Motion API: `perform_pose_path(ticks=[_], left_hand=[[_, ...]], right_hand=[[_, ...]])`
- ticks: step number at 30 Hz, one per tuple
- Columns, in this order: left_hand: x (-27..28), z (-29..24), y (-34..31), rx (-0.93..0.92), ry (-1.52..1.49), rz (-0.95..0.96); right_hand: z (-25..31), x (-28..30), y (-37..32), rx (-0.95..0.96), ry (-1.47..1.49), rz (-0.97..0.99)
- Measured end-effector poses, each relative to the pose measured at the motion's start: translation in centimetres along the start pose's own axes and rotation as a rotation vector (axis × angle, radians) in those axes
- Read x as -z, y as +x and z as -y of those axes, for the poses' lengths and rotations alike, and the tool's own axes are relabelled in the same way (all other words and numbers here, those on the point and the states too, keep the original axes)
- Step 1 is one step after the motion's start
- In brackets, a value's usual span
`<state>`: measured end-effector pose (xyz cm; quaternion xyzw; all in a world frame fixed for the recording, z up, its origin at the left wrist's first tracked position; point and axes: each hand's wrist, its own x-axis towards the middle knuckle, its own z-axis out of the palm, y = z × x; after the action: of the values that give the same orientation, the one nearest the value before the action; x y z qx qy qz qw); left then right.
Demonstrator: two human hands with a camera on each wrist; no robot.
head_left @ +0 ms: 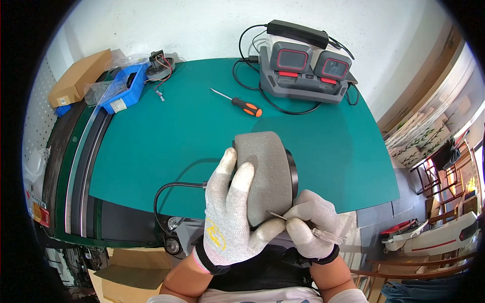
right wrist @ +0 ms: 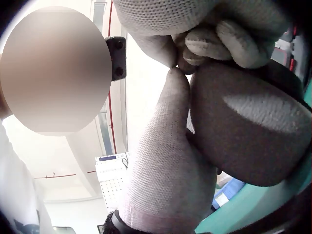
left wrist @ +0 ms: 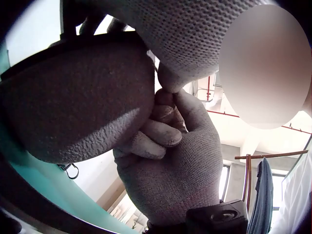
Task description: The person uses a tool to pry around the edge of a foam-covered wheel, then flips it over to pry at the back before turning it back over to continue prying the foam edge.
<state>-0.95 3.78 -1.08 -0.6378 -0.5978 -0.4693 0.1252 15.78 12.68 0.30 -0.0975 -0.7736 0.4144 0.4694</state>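
Observation:
A grey rough-surfaced housing (head_left: 267, 174) with a black round rim at its right side is held up over the table's near edge. My gloved left hand (head_left: 225, 217) grips it from the left, fingers along its top and thumb near its lower corner. A black cable (head_left: 177, 186) runs out on the left. My gloved right hand (head_left: 312, 222) pinches a slim screwdriver with a clear handle (head_left: 327, 236); its thin blade points at the housing's lower corner, beside the left thumb. Both wrist views show the fingertips of the two hands meeting at the housing (left wrist: 78, 102); the blade is mostly hidden there.
An orange-and-black screwdriver (head_left: 246, 107) lies on the green tabletop (head_left: 166, 126). Behind it stands a grey dock (head_left: 303, 88) with two red-trimmed units and loose cables. At the back left are a blue bin (head_left: 132, 91), a wired part (head_left: 161, 67) and a cardboard box (head_left: 78, 78).

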Motion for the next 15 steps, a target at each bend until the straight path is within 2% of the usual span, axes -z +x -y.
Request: perform_pose_path(ticks=[15], left_hand=[[0.16,-0.17,-0.18,0.009,-0.010,0.015]], right_hand=[[0.62,0.08,0.55,-0.033,-0.004,0.041]])
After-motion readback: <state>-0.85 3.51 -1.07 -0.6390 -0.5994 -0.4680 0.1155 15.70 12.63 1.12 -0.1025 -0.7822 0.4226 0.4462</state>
